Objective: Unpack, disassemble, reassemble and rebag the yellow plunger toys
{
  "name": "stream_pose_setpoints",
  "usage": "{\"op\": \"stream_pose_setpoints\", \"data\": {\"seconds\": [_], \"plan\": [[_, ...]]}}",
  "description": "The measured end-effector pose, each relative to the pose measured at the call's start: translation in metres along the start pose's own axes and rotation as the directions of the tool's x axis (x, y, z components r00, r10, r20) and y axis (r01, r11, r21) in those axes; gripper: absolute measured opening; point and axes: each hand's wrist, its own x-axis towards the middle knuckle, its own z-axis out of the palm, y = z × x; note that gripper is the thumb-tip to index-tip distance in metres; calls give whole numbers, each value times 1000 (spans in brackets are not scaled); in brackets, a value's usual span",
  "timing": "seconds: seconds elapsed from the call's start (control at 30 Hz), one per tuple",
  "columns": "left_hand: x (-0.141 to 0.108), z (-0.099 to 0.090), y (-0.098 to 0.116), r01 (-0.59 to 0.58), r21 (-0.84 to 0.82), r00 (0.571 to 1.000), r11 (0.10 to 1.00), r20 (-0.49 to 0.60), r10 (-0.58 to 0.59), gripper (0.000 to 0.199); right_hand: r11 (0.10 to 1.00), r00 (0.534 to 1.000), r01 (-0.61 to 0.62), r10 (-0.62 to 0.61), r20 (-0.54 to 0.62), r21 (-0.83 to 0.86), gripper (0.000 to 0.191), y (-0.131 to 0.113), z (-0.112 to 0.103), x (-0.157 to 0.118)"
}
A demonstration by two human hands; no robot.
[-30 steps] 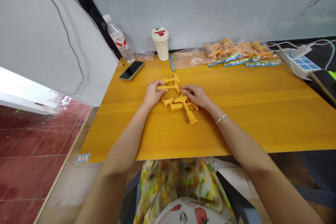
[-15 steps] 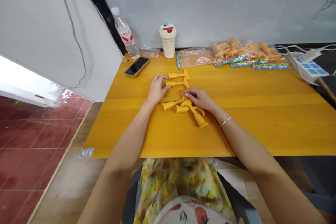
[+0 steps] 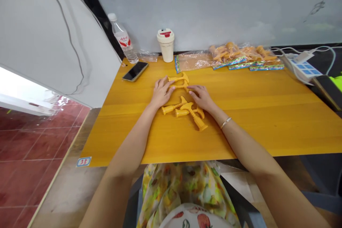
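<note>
L hand [image 3: 161,93] rests on the table, fingers loosely spread, tips at the lower of 2 yellow plastic toy hammers [image 3: 181,86] lying side by side, heads to the R; can't tell if it's gripping or just touching. R hand [image 3: 201,97] is flat & open, fingers pressed together, no pinch visible, tips just above a tangled group of at least 3 more hammers [image 3: 181,113] on the table btwn the hands & nearer the body. Exact count hard to tell as the pieces overlap. So approx 5 hammers are out loose on the wooden table [image 3: 240,128], sorted into 2 loose groups at most. More hammers sit in clear plastic bags w/ colourful header strips [image 3: 229,55] along the back edge, unopened as far as can be seen, w/ 1 flat bag [image 3: 192,61] beside them. Also at back: phone [image 3: 135,71], water bottle [image 3: 123,39], lidded cup [image 3: 166,44], power strip [image 3: 304,68].
</note>
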Motion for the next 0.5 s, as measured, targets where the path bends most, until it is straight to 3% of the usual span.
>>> {"op": "stream_pose_setpoints", "data": {"seconds": [0.17,0.37,0.5], "plan": [[2,10,-1,141,66,990,988,10,-142,48,992,996,-12,23,85,-124,43,-2,2,-3],[2,2,-11,55,5,994,998,-91,-54,46,993,994,-4,17,105,-119,42,-4,-1,-3],[1,-9,-13,187,-96,959,978,-198,-203,33,995,996,-33,41,76,-99,39,-4,-6,-1]]}}
